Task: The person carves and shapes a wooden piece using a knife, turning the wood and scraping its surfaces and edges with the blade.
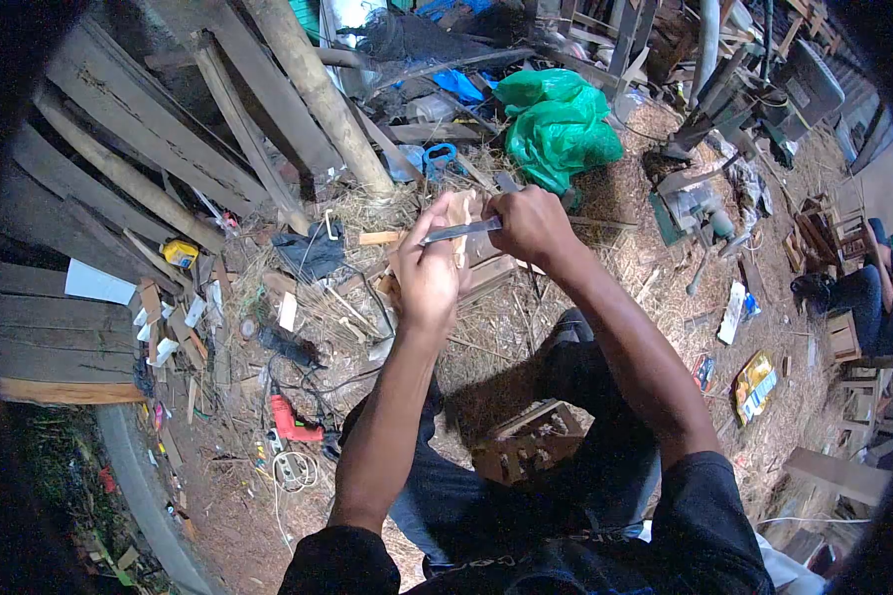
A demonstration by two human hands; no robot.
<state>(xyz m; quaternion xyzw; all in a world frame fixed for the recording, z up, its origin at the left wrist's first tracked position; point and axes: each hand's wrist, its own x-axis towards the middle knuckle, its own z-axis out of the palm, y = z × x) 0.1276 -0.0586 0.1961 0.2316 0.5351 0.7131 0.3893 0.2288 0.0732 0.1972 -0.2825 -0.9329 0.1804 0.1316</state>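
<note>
Near the upper middle of the head view, my left hand [432, 263] holds a small pale wooden piece [460, 211] upright, its fingers and thumb around it. My right hand [531, 226] is closed round the end of a flat metal blade [463, 230]. The blade lies across the wooden piece and points left, its tip by my left thumb. What the right fingers wrap is mostly hidden. Just below the hands is a wooden block [488, 278] on the ground.
A green plastic bag [561, 124] lies beyond my right hand. Planks [149, 129] lean at the left. A red power tool [294, 420] and a coiled cord [296, 470] are at lower left. A yellow packet [754, 387] lies right. Another person's leg [856, 297] shows at far right.
</note>
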